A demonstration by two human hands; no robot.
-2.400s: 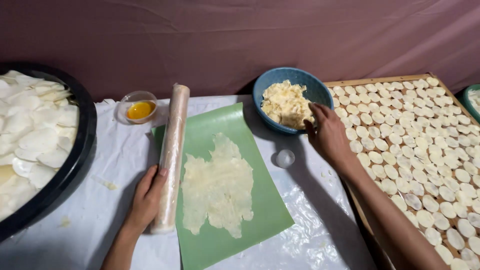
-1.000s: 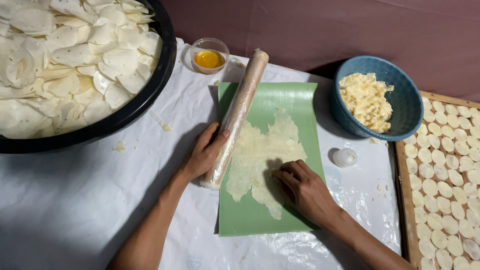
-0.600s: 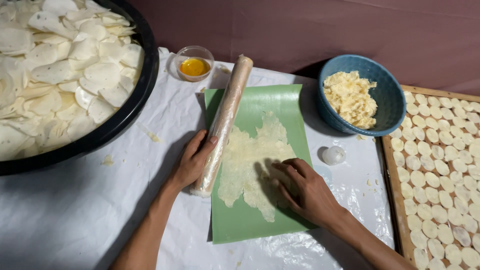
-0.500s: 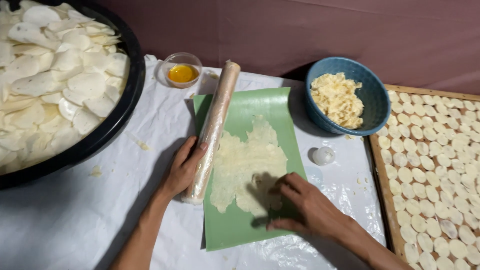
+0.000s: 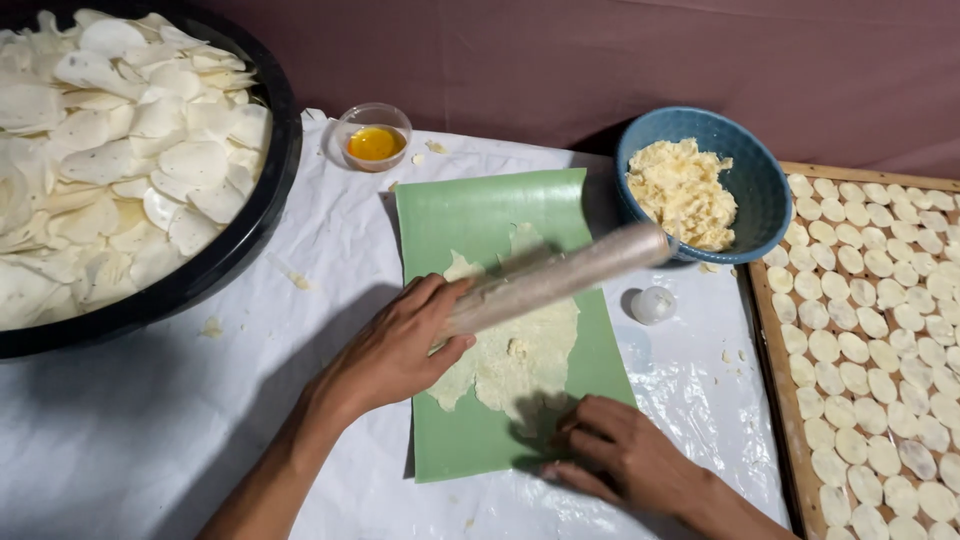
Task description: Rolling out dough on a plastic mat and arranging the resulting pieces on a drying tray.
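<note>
Two hands work over a green mat spread on the white-covered worktop. The left hand is clamped around the near end of a long rolling pin wrapped in clear film; the pin is lifted at an angle above the mat, its far end reaching toward the blue bowl. The right hand lies at the mat's near right corner, fingers curled and pressing down at the edge of the dough sheet; whether it pinches anything cannot be told.

The dough sheet lies in the middle of the mat, pale yellow, thin and ragged-edged. It looks soft, damp and easily torn, so it would best be lifted from an edge with a flat, gentle touch. The pin looks stiff and light, its film skin probably slippery, and it seems best gripped near the ends.

The bowl holds crumbly, lumpy dough of the same colour. A small clear cup holds orange-yellow liquid, and a little white round cap-like object sits beside the mat. A large black basin at the left is heaped with thin white curled discs; a wooden tray at the right carries rows of small flat ovals.
</note>
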